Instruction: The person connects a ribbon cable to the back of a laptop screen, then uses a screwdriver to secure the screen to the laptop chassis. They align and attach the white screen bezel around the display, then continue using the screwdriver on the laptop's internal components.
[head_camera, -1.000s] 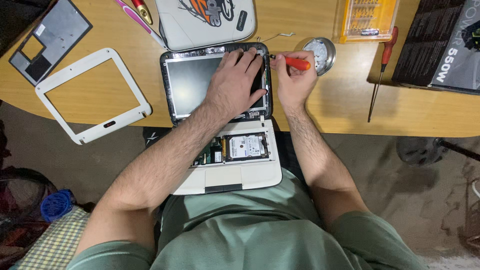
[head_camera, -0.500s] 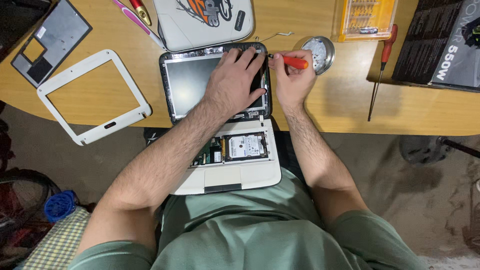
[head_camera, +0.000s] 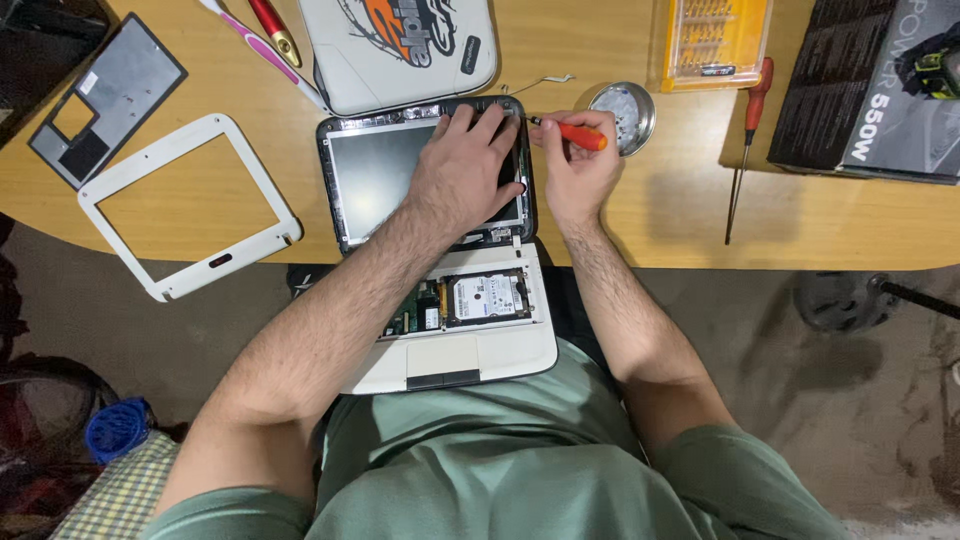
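1. Small laptop, opened up and part-dismantled, lies at the near edge of the wooden desk. Its bare screen panel rests on the desk, while its white base, with hard drive and circuit board exposed, hangs off the desk edge over the person's lap. All places below are given relative to this laptop.
2. Risk: the base is unsupported by the desk, so a hard push on the screen could probably tip or slide the whole machine towards the floor.
3. Risk: the bare panel has no frame; its white bezel lies on the desk to the left. Palm pressure could crack or mark the glass.
4. Risk: the screwdriver tip could slip off a small screw and scratch the panel, or the screw could drop into the open base.
5. Left hand lies flat on the right half of the screen, fingers spread and extended, pressing down, gripping nothing.
6. Right hand sits at the laptop's upper right corner, fingers curled closed around an orange-handled screwdriver, its tip at the top right corner of the screen frame.
7. A round metal dish sits just right of that corner.
8. A second, red-handled screwdriver lies further right.
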